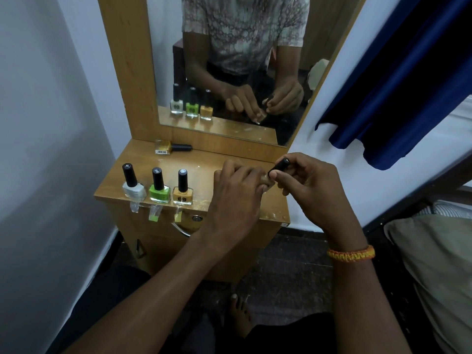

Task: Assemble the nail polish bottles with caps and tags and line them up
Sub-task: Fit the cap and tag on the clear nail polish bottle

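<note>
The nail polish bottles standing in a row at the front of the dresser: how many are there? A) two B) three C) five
B: three capped bottles stand upright along the front edge, a white bottle, a green bottle and an orange bottle; another bottle lies on its side at the back.

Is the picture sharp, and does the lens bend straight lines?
Head view: the three standing bottles are fairly sharp; the mirror reflection is dim and soft; the curtain is nearly black; the wide lens tilts the mirror frame and walls outward.
</note>
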{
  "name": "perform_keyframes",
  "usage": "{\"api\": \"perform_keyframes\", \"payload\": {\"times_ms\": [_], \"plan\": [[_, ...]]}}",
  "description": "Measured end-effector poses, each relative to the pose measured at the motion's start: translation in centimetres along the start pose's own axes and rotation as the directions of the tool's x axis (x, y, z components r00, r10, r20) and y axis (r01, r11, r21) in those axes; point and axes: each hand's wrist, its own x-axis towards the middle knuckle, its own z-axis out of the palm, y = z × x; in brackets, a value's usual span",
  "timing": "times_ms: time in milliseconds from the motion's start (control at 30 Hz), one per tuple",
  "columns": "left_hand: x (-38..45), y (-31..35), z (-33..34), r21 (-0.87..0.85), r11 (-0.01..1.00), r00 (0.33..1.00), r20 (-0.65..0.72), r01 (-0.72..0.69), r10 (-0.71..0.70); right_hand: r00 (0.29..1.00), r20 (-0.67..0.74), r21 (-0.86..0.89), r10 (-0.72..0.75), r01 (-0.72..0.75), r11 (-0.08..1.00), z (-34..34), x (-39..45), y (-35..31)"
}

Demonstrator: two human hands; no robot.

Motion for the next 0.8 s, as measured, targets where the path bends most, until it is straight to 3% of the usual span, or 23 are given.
{"api": "perform_keyframes", "payload": {"times_ms": [267, 500, 800], "plan": [[-0.1, 0.0, -0.2, 0.004, 1.0, 1.0, -0.005, 0.016, -0.016, 0.986, -0.167, -0.158, -0.011, -0.016, 0.987, 1.6, 0.0, -0.5], [-0.5, 0.0, 0.0, 0.017, 0.998, 0.998, -0.003, -0.067, 0.067, 0.997, -0.048, -0.293, 0.065, -0.076, 0.953, 1.3, 0.2, 0.1], [-0.8, 0.9, 0.5, -0.016, 0.997, 0.996, 0.03, -0.082, 0.082, 0.977, -0.116, -0.299, 0.18, -0.207, 0.932, 0.8, -0.1, 0.5]]}}
